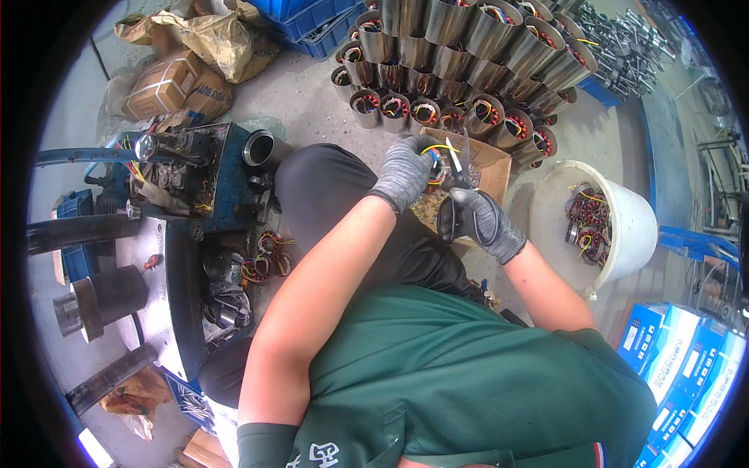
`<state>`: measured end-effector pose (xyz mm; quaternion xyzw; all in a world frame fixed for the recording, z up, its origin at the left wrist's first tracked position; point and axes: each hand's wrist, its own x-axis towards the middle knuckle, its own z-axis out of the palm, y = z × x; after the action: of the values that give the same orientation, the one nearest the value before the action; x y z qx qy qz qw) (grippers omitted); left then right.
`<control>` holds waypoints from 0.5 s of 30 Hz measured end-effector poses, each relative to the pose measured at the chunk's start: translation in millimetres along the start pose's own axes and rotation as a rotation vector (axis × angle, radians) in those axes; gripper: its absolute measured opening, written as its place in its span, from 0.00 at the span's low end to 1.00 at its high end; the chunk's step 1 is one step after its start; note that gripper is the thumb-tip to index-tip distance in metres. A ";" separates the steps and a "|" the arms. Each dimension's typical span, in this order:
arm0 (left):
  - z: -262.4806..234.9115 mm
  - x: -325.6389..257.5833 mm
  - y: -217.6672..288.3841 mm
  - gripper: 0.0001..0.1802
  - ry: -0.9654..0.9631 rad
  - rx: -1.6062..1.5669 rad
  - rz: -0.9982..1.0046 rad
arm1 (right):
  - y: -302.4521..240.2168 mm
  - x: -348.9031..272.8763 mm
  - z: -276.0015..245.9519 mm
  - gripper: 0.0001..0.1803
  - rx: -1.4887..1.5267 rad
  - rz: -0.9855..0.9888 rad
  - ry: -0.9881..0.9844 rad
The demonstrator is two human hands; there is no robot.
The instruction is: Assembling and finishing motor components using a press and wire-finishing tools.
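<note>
In its grey knit glove, my left hand (399,173) is closed on a bunch of coloured wires (435,168), blue, white and red among them. A yellow wire (442,147) reaches from that hand across to the scissors (454,165). My right hand (493,225), also gloved, grips the scissors by their black handles, with the blades apart and pointing up and away. Whether the blades touch the yellow wire I cannot tell. Beneath both hands stands an open cardboard box (495,168) with small scraps inside, partly hidden by the hands.
Stacked metal cylinders (488,74) with wound coils and wires fill the far side. A white bucket (636,234) holding wound stators (587,214) stands at right. A blue machine (226,168) is at left, beside loose coils (265,257). Blue-and-white cartons (679,366) sit near right.
</note>
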<state>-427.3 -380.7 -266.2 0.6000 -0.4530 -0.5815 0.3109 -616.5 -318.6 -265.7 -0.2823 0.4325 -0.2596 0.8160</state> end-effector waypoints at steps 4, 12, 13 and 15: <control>-0.7 -7.3 8.5 0.12 -0.021 0.001 -0.036 | -2.8 4.4 7.0 0.24 -0.003 0.031 0.066; -1.1 -9.7 6.7 0.12 -0.026 0.121 0.074 | -2.6 8.9 5.4 0.15 0.093 0.023 0.070; -0.7 -8.9 6.1 0.12 -0.012 0.128 0.075 | 1.8 9.8 2.4 0.13 0.120 0.045 0.122; -0.5 -6.6 4.6 0.12 0.004 0.135 0.076 | 12.3 13.8 -7.5 0.12 0.150 0.040 0.128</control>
<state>-427.1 -376.7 -259.2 0.6032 -0.5128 -0.5364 0.2924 -613.9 -320.9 -285.4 -0.1945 0.4687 -0.2924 0.8105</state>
